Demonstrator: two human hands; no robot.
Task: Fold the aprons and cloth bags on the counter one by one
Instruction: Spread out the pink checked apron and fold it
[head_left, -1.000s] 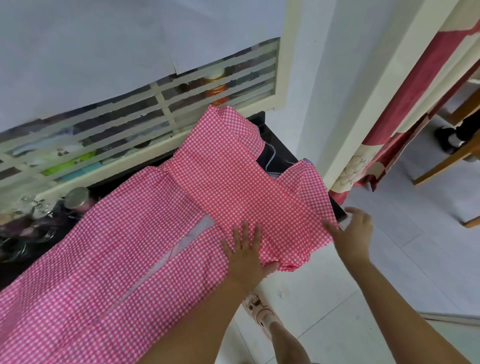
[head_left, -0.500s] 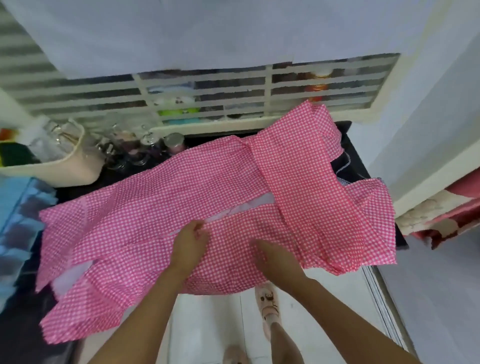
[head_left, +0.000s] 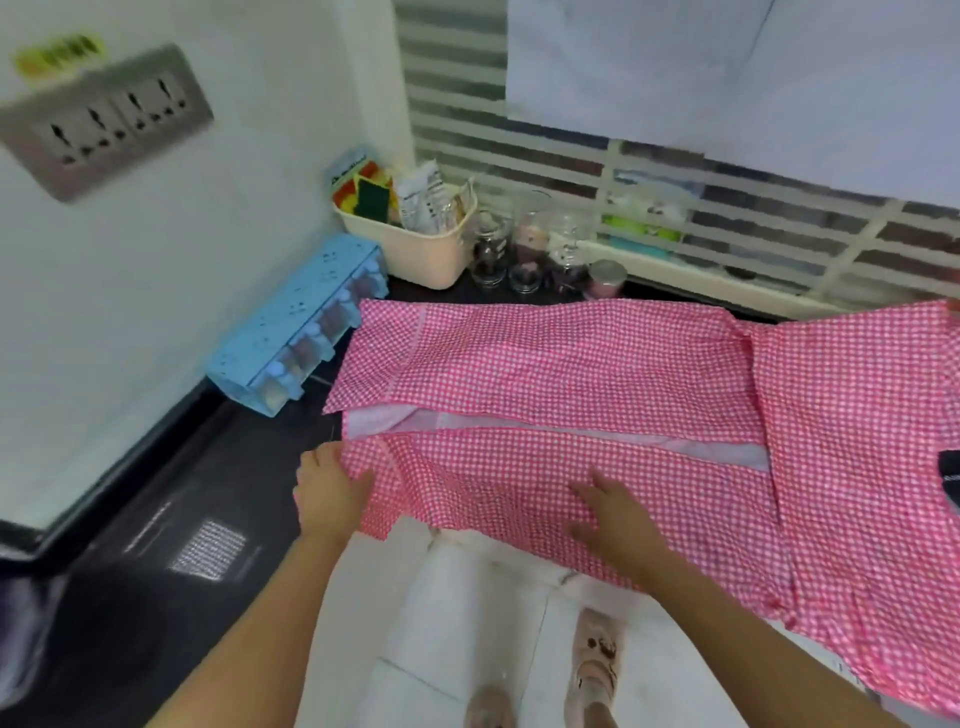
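Pink checked apron (head_left: 597, 374) is lying lengthwise across the dark counter (head_left: 171, 499), from centre to the right edge of the frame, its near edge hanging past the counter front. Both long sides are sitting folded in toward the middle, a pale strip of reverse showing between them, likely to narrow the cloth before the cross folds. Left hand (head_left: 332, 491), lower centre-left, is pinching the apron's left end corner, thumb over the cloth — probably readying to lift that end. Right hand (head_left: 618, 514), lower centre, is lying flat with fingers spread, gripping nothing — pinning the near flap against slipping. Basket (head_left: 415, 249) and jars (head_left: 524, 249) are standing behind, upper centre.
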